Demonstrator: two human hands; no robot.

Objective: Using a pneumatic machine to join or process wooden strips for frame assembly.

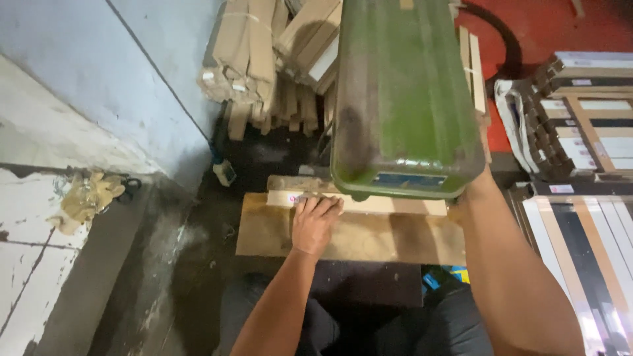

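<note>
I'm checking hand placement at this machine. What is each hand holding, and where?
The left hand presses flat on the pale wooden strip, near its left end, fingers on top. The right hand is hidden behind the green machine housing, so its hold cannot be told.

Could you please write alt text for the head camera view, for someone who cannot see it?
The left hand presses a pale wooden strip onto a wooden board under a green machine housing. The right hand is hidden behind the housing. Strip bundles lean against the wall.

Pale blue wall [99,59], red floor [560,26], stacked wooden strips [264,53], dim light
</note>
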